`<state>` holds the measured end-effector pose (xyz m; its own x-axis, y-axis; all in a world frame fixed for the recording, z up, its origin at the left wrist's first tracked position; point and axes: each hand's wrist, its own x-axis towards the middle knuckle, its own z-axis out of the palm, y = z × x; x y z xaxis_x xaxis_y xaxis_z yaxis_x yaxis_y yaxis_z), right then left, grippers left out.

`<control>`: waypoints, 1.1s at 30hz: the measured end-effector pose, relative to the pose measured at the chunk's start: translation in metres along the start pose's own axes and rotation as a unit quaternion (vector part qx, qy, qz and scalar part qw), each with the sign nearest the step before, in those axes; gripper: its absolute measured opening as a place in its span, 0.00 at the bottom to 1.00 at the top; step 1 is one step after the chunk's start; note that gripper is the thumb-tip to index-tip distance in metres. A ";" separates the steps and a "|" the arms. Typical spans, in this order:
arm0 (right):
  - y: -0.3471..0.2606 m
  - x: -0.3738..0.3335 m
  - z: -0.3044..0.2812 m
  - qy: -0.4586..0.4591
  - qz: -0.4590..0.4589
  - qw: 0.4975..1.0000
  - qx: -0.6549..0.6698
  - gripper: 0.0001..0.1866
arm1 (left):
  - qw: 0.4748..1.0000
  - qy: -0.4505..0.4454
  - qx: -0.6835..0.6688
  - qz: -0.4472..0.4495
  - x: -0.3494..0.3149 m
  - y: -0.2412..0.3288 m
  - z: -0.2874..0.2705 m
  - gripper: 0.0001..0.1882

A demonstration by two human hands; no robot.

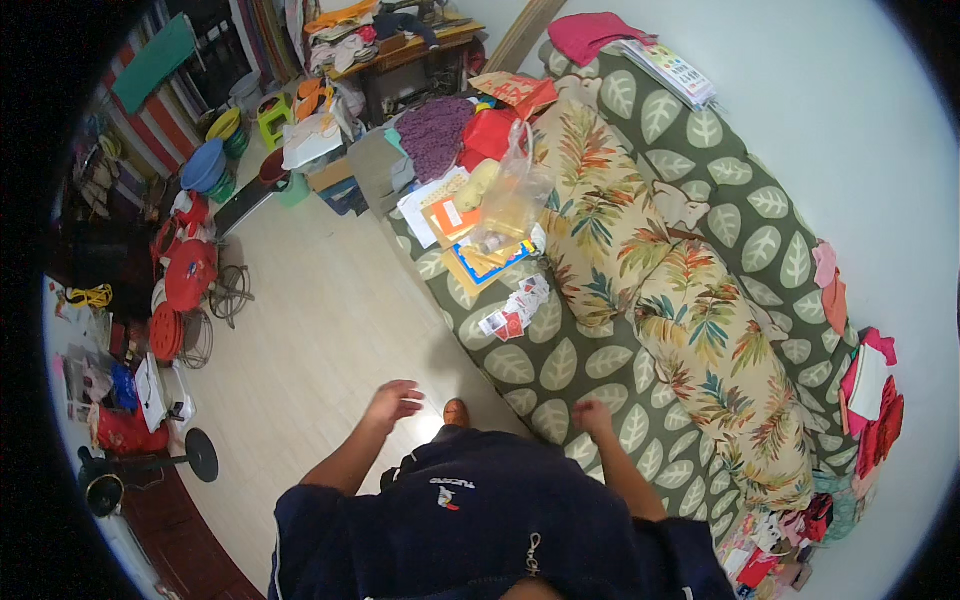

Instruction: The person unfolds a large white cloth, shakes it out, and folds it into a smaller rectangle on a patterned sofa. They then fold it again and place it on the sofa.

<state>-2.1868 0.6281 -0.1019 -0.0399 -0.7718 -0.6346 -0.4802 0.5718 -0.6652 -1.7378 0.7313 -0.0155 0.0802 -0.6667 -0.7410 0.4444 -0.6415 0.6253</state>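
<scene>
My left hand (394, 404) hangs over the pale floor with its fingers loosely spread and nothing in them. Above the sofa's front edge is my right hand (592, 415), fingers slightly bent, with no object visible in it. The sofa (560, 365) has a green cover with pale leaves. Ahead of my right hand, a loose pile of playing cards (517, 308) lies on the seat. Beyond the cards are a blue-edged picture sheet (492, 262), an orange envelope (450, 217) and a clear plastic bag (515, 200). Neither hand touches any of these.
Two leaf-print cushions (590, 190) lean along the sofa back. A purple knitted cloth (435, 138) lies at its far end. Red stools (190, 275), wire racks, and stacked basins (204, 166) line the left side. A cluttered table (400, 52) stands at the back.
</scene>
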 end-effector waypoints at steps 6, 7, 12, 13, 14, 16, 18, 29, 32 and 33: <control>-0.126 0.038 0.086 -0.130 -0.166 0.974 -0.085 0.08 | 0.970 0.125 -0.197 0.061 -0.045 -0.035 -0.101 0.16; -0.129 0.037 0.101 -0.146 -0.157 0.975 -0.050 0.08 | 0.967 0.132 -0.213 0.049 -0.049 -0.050 -0.104 0.17; -0.123 0.034 0.154 -0.229 -0.190 0.920 -0.255 0.10 | 0.944 0.142 -0.299 -0.010 -0.073 -0.126 -0.100 0.20; -0.121 0.036 0.163 -0.231 -0.194 0.897 -0.322 0.11 | 0.937 0.138 -0.320 -0.026 -0.081 -0.134 -0.098 0.20; -0.119 0.038 0.169 -0.230 -0.197 0.871 -0.387 0.11 | 0.932 0.150 -0.327 -0.035 -0.088 -0.139 -0.096 0.21; -0.120 0.036 0.177 -0.189 -0.204 0.854 -0.440 0.10 | 0.924 0.170 -0.338 -0.054 -0.098 -0.141 -0.092 0.21; -0.122 0.052 0.181 -0.178 -0.231 0.836 -0.464 0.10 | 0.915 0.200 -0.346 -0.052 -0.100 -0.135 -0.099 0.21; -0.211 0.193 0.199 -0.138 -0.367 0.807 -0.442 0.26 | 0.907 0.330 -0.235 -0.115 0.001 -0.071 -0.188 0.26; -0.234 0.228 0.197 -0.162 -0.224 0.877 -0.394 0.21 | 0.925 0.331 -0.184 -0.038 0.014 0.001 -0.180 0.25; -0.242 0.233 0.197 -0.171 -0.192 0.885 -0.389 0.20 | 0.930 0.322 -0.180 -0.004 0.015 0.018 -0.176 0.24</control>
<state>-1.9070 0.3642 -0.1664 0.4608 -0.6621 -0.5910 -0.8638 -0.1818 -0.4699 -1.5719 0.7768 -0.0588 0.5416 -0.2231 -0.8105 0.7075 -0.3997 0.5828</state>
